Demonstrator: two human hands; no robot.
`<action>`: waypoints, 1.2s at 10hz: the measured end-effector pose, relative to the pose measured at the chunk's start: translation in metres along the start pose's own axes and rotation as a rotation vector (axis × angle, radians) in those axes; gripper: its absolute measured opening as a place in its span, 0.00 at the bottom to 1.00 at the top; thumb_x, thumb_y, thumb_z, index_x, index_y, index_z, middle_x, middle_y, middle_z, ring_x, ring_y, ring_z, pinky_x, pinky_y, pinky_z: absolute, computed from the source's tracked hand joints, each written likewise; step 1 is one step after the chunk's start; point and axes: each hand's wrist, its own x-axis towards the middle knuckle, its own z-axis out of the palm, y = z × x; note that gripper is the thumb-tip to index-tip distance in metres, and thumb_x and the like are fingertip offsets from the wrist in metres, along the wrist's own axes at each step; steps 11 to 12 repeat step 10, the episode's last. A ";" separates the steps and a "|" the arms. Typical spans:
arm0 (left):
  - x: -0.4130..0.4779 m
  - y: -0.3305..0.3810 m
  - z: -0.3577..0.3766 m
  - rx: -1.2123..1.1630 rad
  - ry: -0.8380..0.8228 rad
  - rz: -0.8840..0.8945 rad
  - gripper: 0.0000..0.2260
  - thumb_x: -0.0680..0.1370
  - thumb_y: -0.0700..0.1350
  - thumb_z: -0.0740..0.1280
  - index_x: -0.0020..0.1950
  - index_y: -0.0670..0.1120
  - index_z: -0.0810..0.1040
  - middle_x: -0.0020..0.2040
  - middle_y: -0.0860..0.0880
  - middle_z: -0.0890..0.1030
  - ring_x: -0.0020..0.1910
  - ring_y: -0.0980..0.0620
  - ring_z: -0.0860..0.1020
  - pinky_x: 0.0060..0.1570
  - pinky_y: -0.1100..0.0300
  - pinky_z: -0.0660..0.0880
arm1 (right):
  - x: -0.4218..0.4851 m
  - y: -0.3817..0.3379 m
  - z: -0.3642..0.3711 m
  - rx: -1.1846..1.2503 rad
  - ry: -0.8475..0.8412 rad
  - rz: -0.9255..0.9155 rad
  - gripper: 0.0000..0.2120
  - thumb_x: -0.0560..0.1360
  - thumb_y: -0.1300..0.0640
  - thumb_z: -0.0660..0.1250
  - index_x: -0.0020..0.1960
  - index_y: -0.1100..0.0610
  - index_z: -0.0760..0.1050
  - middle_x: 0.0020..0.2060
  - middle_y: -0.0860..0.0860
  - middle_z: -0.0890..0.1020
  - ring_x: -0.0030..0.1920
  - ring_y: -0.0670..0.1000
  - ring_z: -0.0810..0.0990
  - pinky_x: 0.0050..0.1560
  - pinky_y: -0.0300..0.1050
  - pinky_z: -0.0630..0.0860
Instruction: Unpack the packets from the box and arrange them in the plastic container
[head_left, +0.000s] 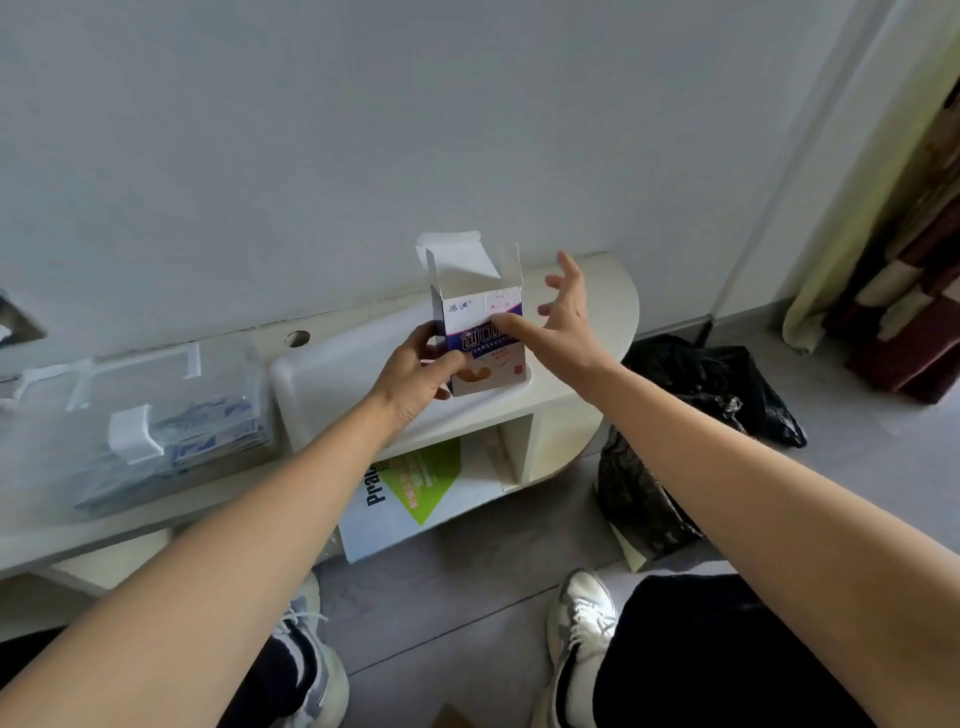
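2 hands meet at the thin cardboard box (488, 343), which stands upright on the cream shelf (582, 291), long axis vertical, top flaps open. The left hand (415, 371) grips its lower left corner. The right hand (563, 312), fingers spread apart and only the thumb touching the front, hovers just right of the opening. The clear plastic container (223, 364), holding flat packets (208, 436), lies well to the left.

Plain pale wall (363, 130) fills the top of the view, softly and evenly lit. Below it runs a cream counter (613, 291) with a rounded right end and a round hole (297, 339) near the wall. Open shelf bays (511, 441) sit underneath, with a white-and-green carton (415, 499) at their mouth on the grey plank floor (467, 597). A black bag (727, 384) lies to the right, and a dark patterned curtain (914, 291) hangs in the far corner.
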 end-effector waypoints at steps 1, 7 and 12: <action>-0.001 0.013 0.027 0.007 -0.084 0.004 0.22 0.68 0.55 0.65 0.62 0.52 0.74 0.51 0.47 0.81 0.52 0.49 0.79 0.45 0.54 0.77 | -0.007 0.012 -0.037 0.094 -0.263 0.260 0.25 0.76 0.44 0.66 0.68 0.56 0.68 0.55 0.55 0.80 0.53 0.53 0.77 0.48 0.45 0.76; 0.032 0.003 0.169 0.627 -0.240 -0.043 0.06 0.70 0.44 0.59 0.37 0.50 0.76 0.33 0.49 0.74 0.34 0.48 0.71 0.36 0.57 0.73 | -0.068 0.153 -0.168 -0.207 0.400 0.873 0.40 0.64 0.39 0.73 0.64 0.62 0.61 0.54 0.58 0.77 0.43 0.56 0.81 0.40 0.50 0.80; 0.034 0.009 0.128 0.570 -0.063 -0.039 0.09 0.76 0.45 0.64 0.48 0.44 0.83 0.45 0.47 0.83 0.47 0.46 0.81 0.51 0.50 0.79 | -0.041 0.119 -0.098 -0.169 -0.060 0.683 0.06 0.76 0.59 0.65 0.48 0.62 0.74 0.41 0.59 0.78 0.37 0.54 0.76 0.34 0.43 0.73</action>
